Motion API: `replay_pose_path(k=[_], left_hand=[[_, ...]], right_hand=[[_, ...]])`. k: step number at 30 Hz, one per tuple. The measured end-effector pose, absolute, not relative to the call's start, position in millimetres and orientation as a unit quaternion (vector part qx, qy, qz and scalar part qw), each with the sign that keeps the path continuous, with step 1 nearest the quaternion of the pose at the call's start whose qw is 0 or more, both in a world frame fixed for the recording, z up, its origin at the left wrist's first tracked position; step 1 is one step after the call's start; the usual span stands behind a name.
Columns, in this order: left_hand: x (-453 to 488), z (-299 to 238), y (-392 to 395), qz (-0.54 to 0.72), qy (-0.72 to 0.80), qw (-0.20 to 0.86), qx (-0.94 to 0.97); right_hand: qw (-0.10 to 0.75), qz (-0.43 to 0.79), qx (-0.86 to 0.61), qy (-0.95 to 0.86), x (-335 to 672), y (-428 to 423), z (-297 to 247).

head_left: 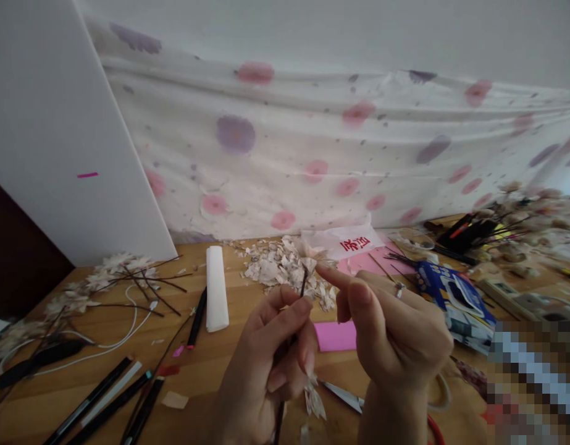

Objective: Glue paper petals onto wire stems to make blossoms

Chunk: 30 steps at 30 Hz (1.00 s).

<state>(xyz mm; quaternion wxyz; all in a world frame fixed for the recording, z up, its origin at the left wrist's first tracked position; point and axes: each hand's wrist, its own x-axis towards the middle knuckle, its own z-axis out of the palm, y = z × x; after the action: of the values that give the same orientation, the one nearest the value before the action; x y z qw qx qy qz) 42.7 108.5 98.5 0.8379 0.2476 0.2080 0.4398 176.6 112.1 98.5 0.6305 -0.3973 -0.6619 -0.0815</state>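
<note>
My left hand [285, 346] is closed round a thin dark stem [304, 284], which stands nearly upright between thumb and fingers. At its tip is a pale petal [309, 266]. My right hand [391, 327] has its index finger stretched toward that petal, at or almost touching it. Its thumb is raised and its other fingers are curled, with nothing seen in them. Behind the stem lies a heap of pale dried petals [270, 266]. A few narrow petals [315, 398] show below my left hand. Partly behind my right wrist are scissors [343, 395] with red handles.
Stemmed dried flowers [127, 272] lie at left, near a white cable [131, 330]. Markers [139, 411], a white paper roll [217, 287] and a pink strip [335, 337] are on the wooden table. At right are a blue packet [451, 296], a power strip [520, 303] and more flowers [516, 216].
</note>
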Motion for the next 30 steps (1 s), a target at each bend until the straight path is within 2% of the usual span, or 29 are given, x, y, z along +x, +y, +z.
replay_pose_path(k=[16,30], left_hand=[[41,97,112,0.430,0.243,0.842,0.216],[40,97,112,0.433,0.217,0.842,0.239]], right_hand=[[0.594,-0.065,-0.382,-0.705,186,112,99],[0.603,-0.066,-0.362,-0.708,185,112,99]])
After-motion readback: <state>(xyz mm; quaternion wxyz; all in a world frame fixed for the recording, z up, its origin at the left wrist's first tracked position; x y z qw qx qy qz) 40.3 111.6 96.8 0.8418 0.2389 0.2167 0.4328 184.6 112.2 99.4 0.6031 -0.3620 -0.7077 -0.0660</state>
